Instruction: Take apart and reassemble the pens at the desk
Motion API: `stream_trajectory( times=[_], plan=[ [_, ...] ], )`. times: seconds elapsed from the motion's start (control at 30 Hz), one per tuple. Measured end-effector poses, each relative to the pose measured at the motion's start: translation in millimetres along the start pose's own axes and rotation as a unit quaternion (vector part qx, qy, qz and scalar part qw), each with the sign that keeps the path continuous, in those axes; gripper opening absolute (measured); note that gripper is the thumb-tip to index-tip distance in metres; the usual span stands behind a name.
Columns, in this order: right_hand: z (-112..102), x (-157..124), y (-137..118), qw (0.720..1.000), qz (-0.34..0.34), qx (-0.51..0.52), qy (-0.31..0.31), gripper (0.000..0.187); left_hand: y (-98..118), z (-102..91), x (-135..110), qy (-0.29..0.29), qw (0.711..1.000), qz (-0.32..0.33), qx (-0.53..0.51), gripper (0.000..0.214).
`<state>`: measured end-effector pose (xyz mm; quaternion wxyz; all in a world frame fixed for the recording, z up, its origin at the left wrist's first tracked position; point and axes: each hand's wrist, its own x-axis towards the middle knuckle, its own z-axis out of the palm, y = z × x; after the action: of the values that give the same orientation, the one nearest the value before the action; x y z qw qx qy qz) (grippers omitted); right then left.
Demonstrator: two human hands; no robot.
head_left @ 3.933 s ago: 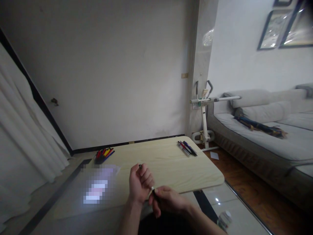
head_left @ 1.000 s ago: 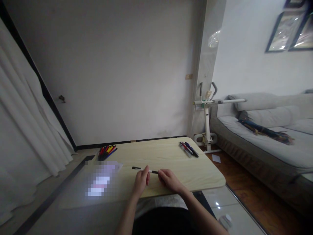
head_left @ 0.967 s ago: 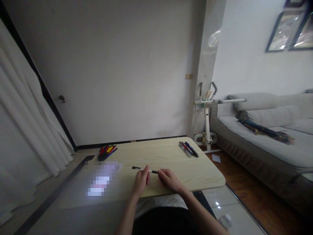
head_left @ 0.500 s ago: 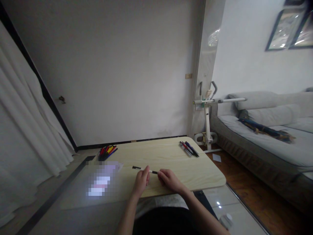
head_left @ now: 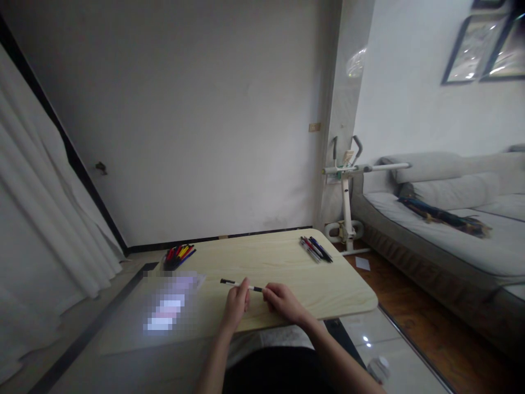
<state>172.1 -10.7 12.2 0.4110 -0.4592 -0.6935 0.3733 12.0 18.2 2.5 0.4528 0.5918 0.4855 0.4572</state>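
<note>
A white pen with black ends is held level above the near part of the pale wooden table. My left hand is closed around the pen's middle, thumb on top. At the pen's right end, my right hand pinches the black tip section between its fingers. Several pens in grey, red, blue and black lie side by side at the table's far right. A bundle of coloured pens, red, yellow, orange and blue, sits at the far left.
A blurred-out patch covers something on the table's left side. Beyond the right corner stand a white exercise machine and a grey sofa. White curtains hang at left. A clear container with a white lid is low at right.
The view has shifted very slightly. Both hands keep the same hold on the pen, with no clear movement of the pen or other things.
</note>
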Motion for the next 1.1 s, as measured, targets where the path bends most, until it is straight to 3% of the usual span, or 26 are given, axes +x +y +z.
stream_trajectory(
  times=[0.27, 0.4, 0.67, 0.83, 1.1],
  plan=[
    [0.2, 3.2, 0.3, 0.99, 0.013, 0.116, 0.078, 0.028, 4.2, -2.1, -0.7, 0.008, 1.0, -0.003, -0.006, 0.054],
    [-2.8, 4.8, 3.9, 0.986, 0.029, 0.124, 0.105, 0.033, 3.4, -1.8, -0.2, 0.003, 1.0, -0.021, -0.022, 0.052],
    [-3.9, 4.4, 3.9, 0.994, 0.016, 0.048, 0.097, 0.039, 4.4, -0.9, -1.7, 0.001, 1.0, -0.008, -0.023, 0.052],
    [-3.2, 4.5, 4.9, 0.992, 0.021, 0.085, 0.096, 0.03, 8.1, -0.5, -2.9, 0.014, 1.0, -0.014, -0.006, 0.053],
    [-2.5, 3.1, 1.3, 0.998, -0.019, 0.014, 0.063, 0.022, 4.9, -0.3, -2.8, 0.011, 1.0, -0.007, -0.006, 0.053]
  ],
)
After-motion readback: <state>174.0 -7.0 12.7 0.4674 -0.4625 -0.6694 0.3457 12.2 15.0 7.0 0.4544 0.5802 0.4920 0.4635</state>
